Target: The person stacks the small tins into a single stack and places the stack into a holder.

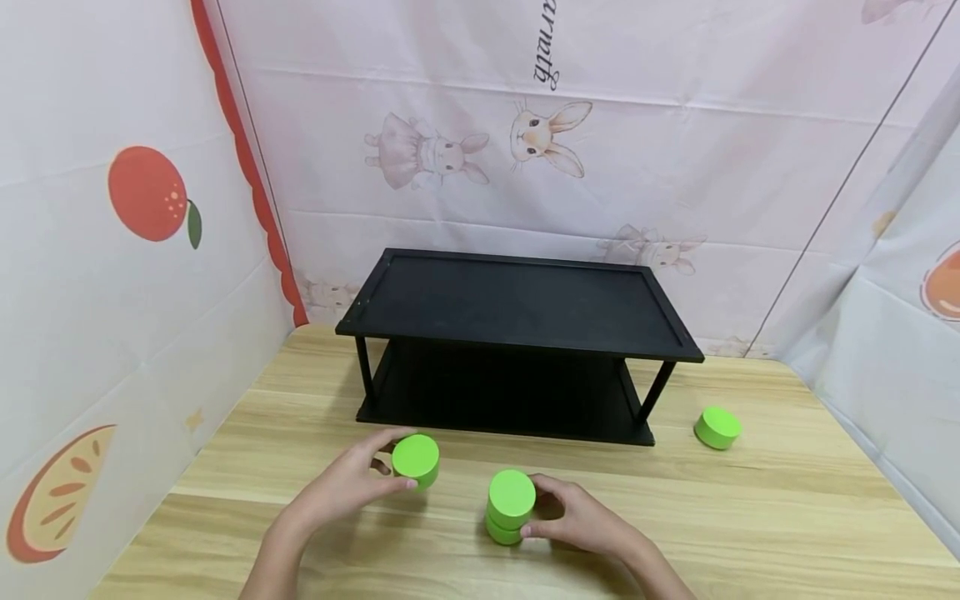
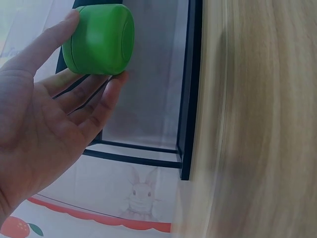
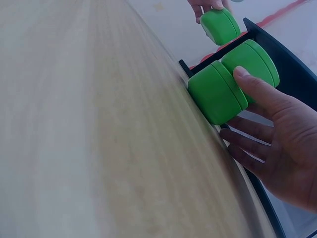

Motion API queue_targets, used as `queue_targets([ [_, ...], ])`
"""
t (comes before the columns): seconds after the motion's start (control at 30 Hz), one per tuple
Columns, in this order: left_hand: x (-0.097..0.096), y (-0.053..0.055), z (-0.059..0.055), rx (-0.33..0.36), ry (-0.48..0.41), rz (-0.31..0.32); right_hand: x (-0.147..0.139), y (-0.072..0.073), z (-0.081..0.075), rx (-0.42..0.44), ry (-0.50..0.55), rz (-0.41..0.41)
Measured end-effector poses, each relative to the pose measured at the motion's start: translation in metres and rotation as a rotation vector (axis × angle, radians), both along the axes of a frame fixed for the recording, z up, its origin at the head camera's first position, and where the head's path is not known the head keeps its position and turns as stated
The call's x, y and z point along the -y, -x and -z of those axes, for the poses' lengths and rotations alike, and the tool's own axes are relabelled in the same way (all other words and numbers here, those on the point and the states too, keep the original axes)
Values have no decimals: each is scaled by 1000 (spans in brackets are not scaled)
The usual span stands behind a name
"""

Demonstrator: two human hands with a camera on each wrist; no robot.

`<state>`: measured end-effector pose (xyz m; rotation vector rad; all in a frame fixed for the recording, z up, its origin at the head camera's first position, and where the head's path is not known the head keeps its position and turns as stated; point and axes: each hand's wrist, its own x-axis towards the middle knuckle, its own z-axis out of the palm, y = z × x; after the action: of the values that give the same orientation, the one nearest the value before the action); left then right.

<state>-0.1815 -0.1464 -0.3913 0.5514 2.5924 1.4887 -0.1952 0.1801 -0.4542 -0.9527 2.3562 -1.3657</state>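
My left hand [image 1: 348, 483] holds a small round green lidded jar [image 1: 416, 459] between thumb and fingers. In the left wrist view this jar [image 2: 101, 39] is gripped near the fingertips, with a thin lid seam around it. To the right, two like jars stand stacked on the table, the upper jar [image 1: 512, 497] over the lower jar [image 1: 502, 533]. My right hand [image 1: 573, 517] grips the upper one from its right side. The right wrist view shows the thumb on that upper jar [image 3: 255, 62], the lower jar [image 3: 213, 94] beneath it and the other fingers partly hidden behind.
A black two-level rack [image 1: 517, 300] stands behind the hands, its lower shelf [image 1: 502, 392] between thin posts. Another green jar [image 1: 718, 427] sits to the rack's right on the wooden table [image 1: 787, 517]. Printed cloth [image 1: 480, 75] hangs behind and at both sides.
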Motion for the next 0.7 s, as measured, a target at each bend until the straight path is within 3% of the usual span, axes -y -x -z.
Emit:
queue_targets([
  [0.27, -2, 1, -1, 2, 9, 1, 0, 0, -1, 10, 13, -1],
  [0.7, -6, 0, -5, 3, 11, 17, -1, 3, 3, -50, -24, -3],
])
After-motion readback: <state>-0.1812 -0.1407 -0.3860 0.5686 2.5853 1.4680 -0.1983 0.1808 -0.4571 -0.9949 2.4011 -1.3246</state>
